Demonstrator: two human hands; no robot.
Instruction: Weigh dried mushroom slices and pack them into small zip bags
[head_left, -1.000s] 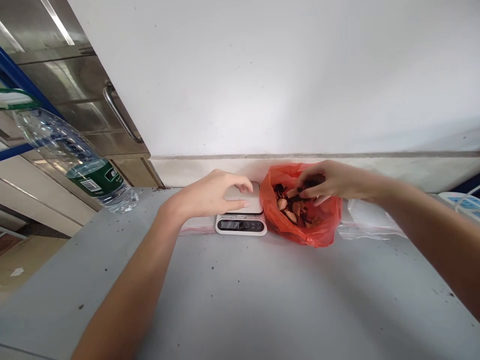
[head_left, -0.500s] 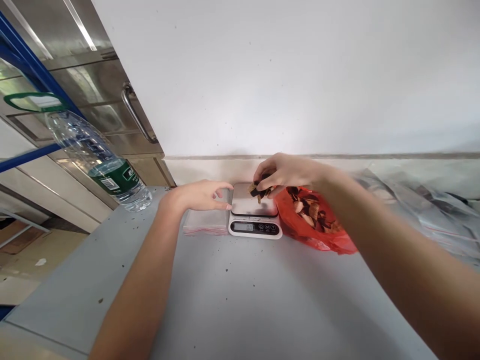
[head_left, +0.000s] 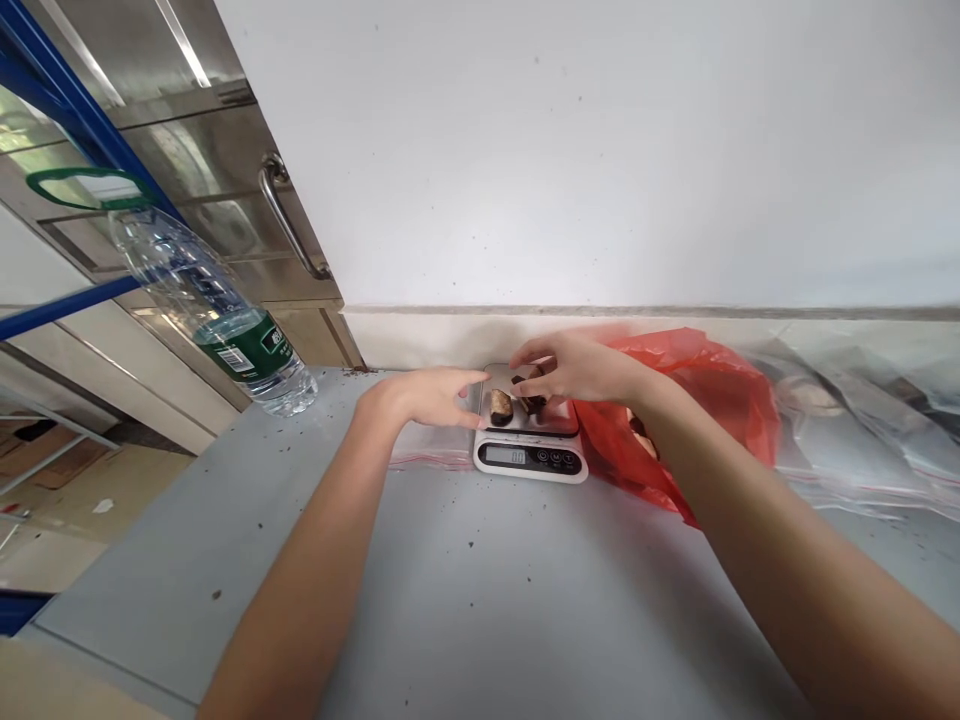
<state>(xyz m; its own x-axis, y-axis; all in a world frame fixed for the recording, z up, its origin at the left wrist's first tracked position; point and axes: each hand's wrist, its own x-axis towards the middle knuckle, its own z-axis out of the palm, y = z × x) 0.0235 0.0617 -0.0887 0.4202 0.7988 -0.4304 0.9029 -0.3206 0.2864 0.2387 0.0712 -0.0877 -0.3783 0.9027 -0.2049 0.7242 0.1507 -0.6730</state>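
A small white kitchen scale with a steel platform stands at the back of the grey table. Two or three brown dried pieces lie on its platform. My right hand hovers over the platform with fingers loosely spread, a dark piece just under the fingertips. My left hand rests beside the scale's left edge, fingers stretched out over a stack of clear zip bags. An orange plastic bag holding more dried pieces sits right of the scale, partly hidden by my right forearm.
A large water bottle lies tilted at the table's back left, by a steel cabinet with a handle. Clear plastic bags are heaped at the back right. A white wall runs behind. Dark crumbs dot the table.
My right hand came out of the orange bag, carried dried pieces over the scale and opened above it; pieces now lie on the platform. My left hand slid off the platform to its left side.
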